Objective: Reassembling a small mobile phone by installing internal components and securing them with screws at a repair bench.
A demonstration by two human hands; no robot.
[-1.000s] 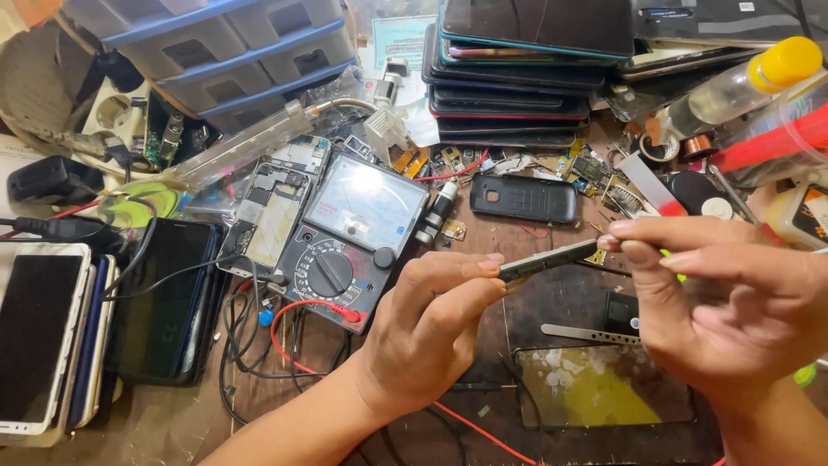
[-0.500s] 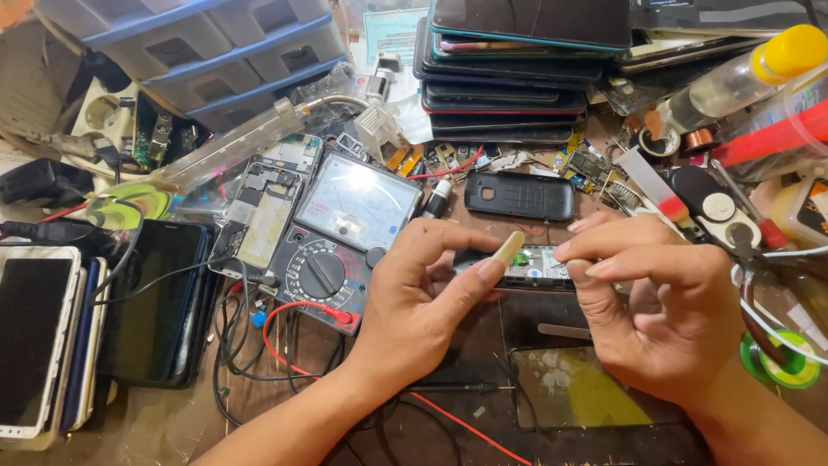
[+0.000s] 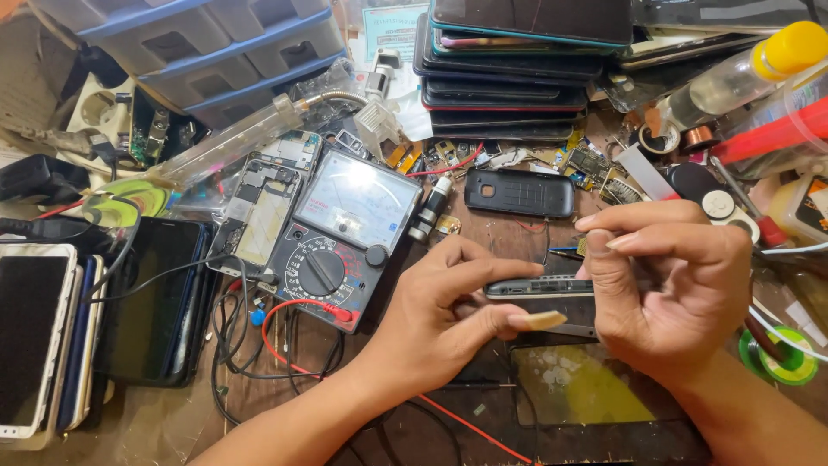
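Observation:
My left hand point(image 3: 448, 315) and my right hand point(image 3: 668, 280) hold a small grey phone point(image 3: 542, 286) edge-on between them, just above the workbench. The left fingers pinch its left end, with the thumb below. My right hand grips the right end, index finger stretched over it. A thin metal strip point(image 3: 576, 330) lies just under the phone. Below the hands lies a dark panel with a yellow patch point(image 3: 586, 393).
An analog multimeter point(image 3: 341, 233) with red and black leads lies left of my left hand. A black phone back cover point(image 3: 520, 192) lies beyond the hands. Stacked phones point(image 3: 517, 69) stand at the back, more phones point(image 3: 52, 336) at the left, bottles point(image 3: 733, 78) at the right.
Both hands came down and closer together with the phone. The phone turned from a raised slant to lying level, edge-on, low over the bench.

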